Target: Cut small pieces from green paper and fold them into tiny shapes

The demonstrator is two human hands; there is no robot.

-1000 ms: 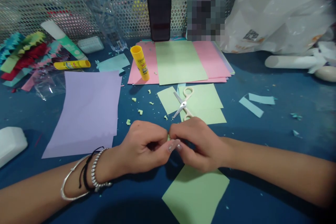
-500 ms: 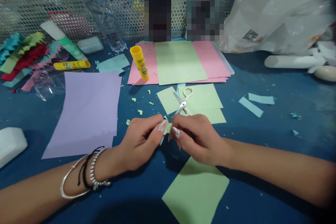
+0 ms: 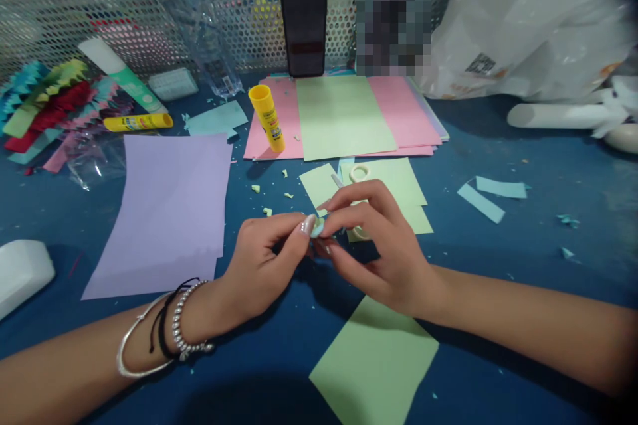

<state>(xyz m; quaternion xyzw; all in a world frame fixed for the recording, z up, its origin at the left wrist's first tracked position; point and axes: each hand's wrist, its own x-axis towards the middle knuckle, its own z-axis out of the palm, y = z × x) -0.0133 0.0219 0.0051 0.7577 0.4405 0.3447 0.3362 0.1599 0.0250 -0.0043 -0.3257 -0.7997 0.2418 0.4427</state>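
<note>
My left hand [image 3: 272, 262] pinches a small curled paper piece [image 3: 318, 226], pale green and light blue, between thumb and forefinger. Against its other side, my right hand [image 3: 379, 246] has its thumb and index fingertip closed in, the remaining fingers loosely bent. What shape the piece has is mostly hidden by the fingertips. Partly behind the right hand lie scissors [image 3: 359, 173] with cream handles, on light green paper pieces [image 3: 393, 180]. Small green scraps [image 3: 268, 211] are scattered just beyond the left hand. A light green sheet [image 3: 376, 362] lies on the table nearer to me.
A purple sheet [image 3: 169, 206] lies at left. Behind are an upright yellow glue stick [image 3: 269, 121], pink sheets [image 3: 403, 113], a phone [image 3: 303, 13] and a plastic bag [image 3: 523, 33]. Blue strips [image 3: 481, 202] lie at right, a white object [image 3: 22, 275] at far left.
My right hand has lifted and opened its fingers somewhat, its index finger now stretched toward the piece. The paper piece has turned and shows more light blue. My left hand keeps its pinch.
</note>
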